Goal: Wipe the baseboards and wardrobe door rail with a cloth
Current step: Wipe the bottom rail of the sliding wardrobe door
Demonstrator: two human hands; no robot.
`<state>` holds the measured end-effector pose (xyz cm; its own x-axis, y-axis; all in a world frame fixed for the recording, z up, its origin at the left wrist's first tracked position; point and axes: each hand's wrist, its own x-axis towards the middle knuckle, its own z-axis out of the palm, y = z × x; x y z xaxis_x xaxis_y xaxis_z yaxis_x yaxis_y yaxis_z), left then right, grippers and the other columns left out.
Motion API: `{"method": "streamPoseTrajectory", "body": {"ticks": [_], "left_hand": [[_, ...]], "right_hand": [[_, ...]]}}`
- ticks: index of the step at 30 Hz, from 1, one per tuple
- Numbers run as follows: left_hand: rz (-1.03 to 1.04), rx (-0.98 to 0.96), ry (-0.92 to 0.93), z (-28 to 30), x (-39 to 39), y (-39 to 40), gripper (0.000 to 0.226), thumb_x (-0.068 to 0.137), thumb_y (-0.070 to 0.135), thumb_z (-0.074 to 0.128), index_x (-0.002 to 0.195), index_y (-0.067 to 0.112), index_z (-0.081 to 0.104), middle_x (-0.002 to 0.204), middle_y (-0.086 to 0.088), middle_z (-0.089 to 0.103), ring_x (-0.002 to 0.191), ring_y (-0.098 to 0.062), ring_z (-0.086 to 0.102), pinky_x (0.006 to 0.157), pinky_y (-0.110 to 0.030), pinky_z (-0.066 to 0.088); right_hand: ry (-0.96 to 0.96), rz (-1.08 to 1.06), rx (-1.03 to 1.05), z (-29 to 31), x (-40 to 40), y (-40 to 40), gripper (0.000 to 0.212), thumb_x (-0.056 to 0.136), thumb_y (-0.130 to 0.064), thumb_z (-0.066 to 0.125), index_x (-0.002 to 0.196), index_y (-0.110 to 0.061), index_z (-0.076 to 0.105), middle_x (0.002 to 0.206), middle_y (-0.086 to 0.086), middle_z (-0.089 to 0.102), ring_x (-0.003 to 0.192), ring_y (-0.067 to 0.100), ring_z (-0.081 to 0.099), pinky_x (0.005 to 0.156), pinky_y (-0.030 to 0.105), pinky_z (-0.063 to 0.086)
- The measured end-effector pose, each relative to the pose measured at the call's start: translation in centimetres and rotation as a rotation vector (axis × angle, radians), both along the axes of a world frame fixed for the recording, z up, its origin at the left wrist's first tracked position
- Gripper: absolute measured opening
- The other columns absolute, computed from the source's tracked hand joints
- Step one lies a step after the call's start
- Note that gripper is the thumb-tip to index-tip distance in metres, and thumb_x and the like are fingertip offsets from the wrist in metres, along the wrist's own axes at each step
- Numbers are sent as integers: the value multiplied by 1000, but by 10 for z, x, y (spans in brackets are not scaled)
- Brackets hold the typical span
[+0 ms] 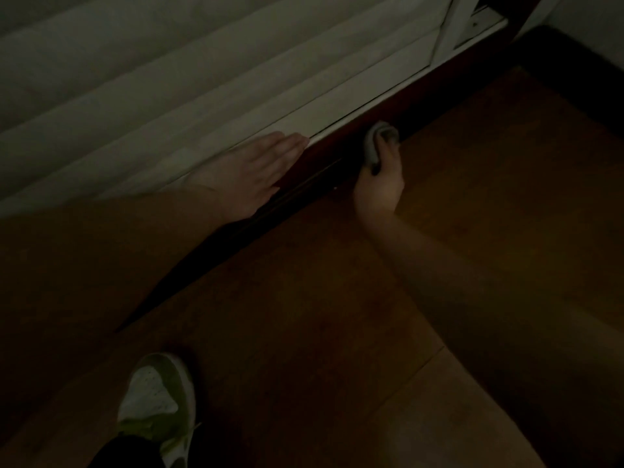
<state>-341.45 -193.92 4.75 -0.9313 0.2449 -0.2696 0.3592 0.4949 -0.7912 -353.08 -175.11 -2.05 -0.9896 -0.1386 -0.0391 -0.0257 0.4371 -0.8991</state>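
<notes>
Very dark frame, detail limited. Landmark: the dark rail [341, 150] running diagonally along the foot of the pale door panel [209, 106], from lower left up to upper right.

Right hand [380, 187] sits on the floor side of the rail, fingers curled round a small grey cloth [380, 141]. The cloth bunches out past the fingertips and sits against the rail's dark face, just below the panel's pale lower edge. Exact contact line is lost in shadow. The thumb cannot be made out. The forearm runs back from the hand toward lower right.

Left hand [256, 173] is on the panel side of the rail, fingers straight and together, laid flat with the palm down over the panel's bottom edge. Fingertips point up along the rail toward the cloth and stop short of it. It holds nothing. The two hands are apart, the rail's dark strip between them.

Floor [337, 298] on the near side of the rail is brownish and smooth, with one faint seam line at lower right. A white shoe [157, 396] with greenish trim stands on it, well back from the rail, near the bottom left.

At the rail's far upper-right end stands a white frame post [452, 25], and beyond it a dark corner and a strip of pale wall [594, 15].
</notes>
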Motion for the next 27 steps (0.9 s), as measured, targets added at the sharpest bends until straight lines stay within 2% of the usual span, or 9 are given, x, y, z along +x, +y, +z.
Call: {"method": "streamPoseTrajectory", "body": {"ticks": [2, 5, 8, 11, 14, 17, 21, 24, 27], "left_hand": [[12, 9, 2, 2, 1, 1, 70, 99, 36, -8, 145, -15, -23, 155, -31, -29, 149, -39, -20, 121, -48, -12], [18, 15, 8, 1, 1, 2, 68, 101, 33, -5, 144, -17, -20, 155, -33, -26, 149, -41, -16, 121, -49, -12], [31, 18, 7, 0, 2, 4, 65, 104, 31, -1, 146, -17, -17, 157, -32, -23, 150, -40, -14, 119, -48, -14], [26, 15, 24, 0, 3, 4, 65, 105, 31, 1, 146, -17, -16, 157, -31, -22, 150, -39, -15, 120, -47, -13], [19, 4, 31, 3, 5, 5, 65, 104, 30, 0, 146, -17, -17, 157, -32, -23, 150, -39, -14, 122, -46, -9], [30, 0, 25, 4, 4, 5, 65, 103, 30, -3, 146, -16, -19, 158, -30, -22, 151, -38, -13, 121, -46, -10], [19, 6, 35, 0, 5, 2, 67, 101, 33, -6, 145, -14, -22, 157, -29, -26, 150, -37, -17, 121, -46, -12], [20, 10, 47, -2, 3, 0, 68, 101, 35, -6, 145, -14, -24, 158, -28, -26, 151, -35, -17, 122, -45, -12], [8, -2, 44, -6, 3, -1, 68, 101, 34, -7, 145, -14, -23, 157, -29, -27, 150, -36, -18, 120, -46, -15]], "right_hand": [[26, 63, 1, -5, 33, -4, 60, 94, 6, 50, 148, -19, 43, 160, 3, 29, 148, 18, 25, 119, 25, 17], [-40, 163, -71, -14, 94, -16, 59, 94, 3, 55, 147, -20, 44, 157, 1, 36, 144, 13, 32, 120, 27, 25], [-61, 306, -104, -22, 145, -24, 58, 93, 1, 56, 146, -20, 46, 155, 0, 38, 142, 5, 30, 115, 12, 18], [-19, 439, -79, -28, 155, -20, 56, 93, 1, 56, 144, -18, 49, 154, 3, 40, 135, -3, 25, 107, -1, 11], [-24, 562, -79, -21, 149, -11, 54, 93, 3, 56, 143, -18, 51, 152, 3, 43, 132, -3, 28, 110, 2, 16], [-109, 400, -144, -15, 124, 3, 50, 94, 3, 54, 141, -14, 50, 143, 4, 50, 130, 8, 43, 114, 26, 34], [-195, 7, -139, -8, 44, 37, 54, 99, -4, 48, 149, -23, 37, 147, 1, 46, 130, 23, 50, 109, 43, 43], [-126, -167, -126, 5, -32, 55, 55, 98, -2, 43, 149, -22, 39, 147, 3, 47, 131, 21, 50, 108, 39, 44], [-158, -162, -51, 19, -97, 53, 56, 99, -4, 37, 150, -27, 38, 148, 4, 44, 131, 22, 48, 108, 36, 44]]}}
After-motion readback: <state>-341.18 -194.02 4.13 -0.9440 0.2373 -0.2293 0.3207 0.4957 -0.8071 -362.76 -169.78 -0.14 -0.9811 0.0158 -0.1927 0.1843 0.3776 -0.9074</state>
